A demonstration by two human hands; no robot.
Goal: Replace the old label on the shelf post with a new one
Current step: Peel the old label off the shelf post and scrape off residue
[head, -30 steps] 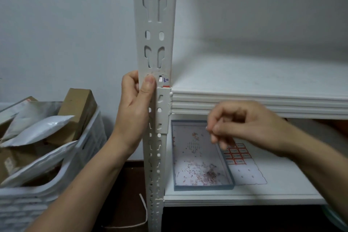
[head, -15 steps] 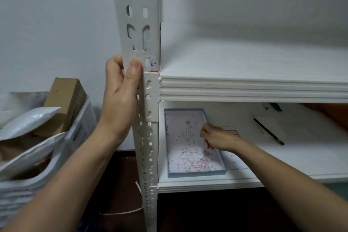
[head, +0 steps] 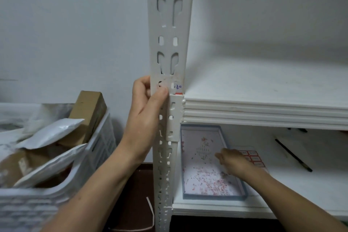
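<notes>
A white slotted shelf post (head: 169,30) stands upright in the middle. What is left of the old label (head: 177,88), with blue writing and a red lower edge, clings to it just above the upper shelf. My left hand (head: 148,111) grips the post, thumb pressed beside that remnant. My right hand (head: 232,162) reaches down over the blue-rimmed tray (head: 199,197) on the lower shelf, fingers spread above red label scraps. A sheet of red-bordered new labels (head: 253,158) lies right of the tray, partly hidden by the hand.
A white crate (head: 98,147) with a cardboard box (head: 88,115) and white mailer bags stands at the left. A black pen (head: 293,155) lies on the lower shelf to the right. The upper shelf board (head: 263,107) juts out above my right hand.
My right hand dropped from in front of the upper shelf edge to the tray on the lower shelf and spread its pinched fingers. My left hand stayed gripping the post.
</notes>
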